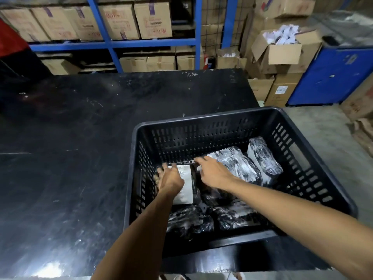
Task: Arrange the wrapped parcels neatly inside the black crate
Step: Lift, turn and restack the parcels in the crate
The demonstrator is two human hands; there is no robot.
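The black crate sits at the table's 4 o'clock corner, its right side overhanging the edge. Both hands are inside it, low against the far-left part of the floor.

The left hand lies palm down on a parcel with a white label, at about 9 o'clock in the crate; its fingers curl over the parcel's far-left corner, close to the slotted left wall. Whether they grip the edge or merely press on it, I cannot tell, since motion blurs them.

The right hand is near the crate's middle, fingers stretched forward and loosely together, the tips touching the far edge of the same labelled parcel.

Just to its right, at 2 o'clock, a glossy wrapped parcel lies tilted, and a narrower one leans beside it toward the right wall. Two dark parcels rest along the near wall: one at 7 o'clock, one at 5 o'clock, touching each other.

Beyond the table stand blue shelves stacked with cardboard boxes.
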